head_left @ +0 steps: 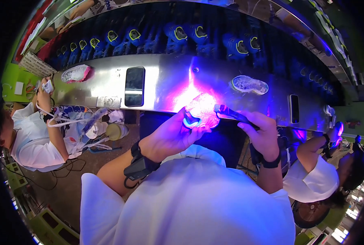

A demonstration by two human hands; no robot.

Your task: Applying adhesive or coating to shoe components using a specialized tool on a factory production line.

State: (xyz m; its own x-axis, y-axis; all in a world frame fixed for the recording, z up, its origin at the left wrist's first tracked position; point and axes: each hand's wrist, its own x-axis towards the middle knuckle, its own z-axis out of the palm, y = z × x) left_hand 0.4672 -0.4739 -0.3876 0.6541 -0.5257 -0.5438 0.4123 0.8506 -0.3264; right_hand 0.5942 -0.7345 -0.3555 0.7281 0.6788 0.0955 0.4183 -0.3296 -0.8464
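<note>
In front of my chest, my left hand (169, 132) grips a shoe sole (205, 109) that glows pink and white under a strong violet light, its detail washed out. The fingers curl round its underside and near end. My right hand (264, 132) is closed round the dark handle of a brush (235, 114), whose tip is against or very near the sole's right edge; the glare hides whether they touch. Past my hands, another pale sole (250, 85) lies on the metal bench (161, 98).
Several blue shoe uppers (235, 45) with yellow-green collars stand in rows along the dark conveyor behind the bench. Two phones (134, 86) (293, 109) and a white-and-pink sole (75, 74) lie on the metal. Co-workers sit left (39, 139) and right (312, 175).
</note>
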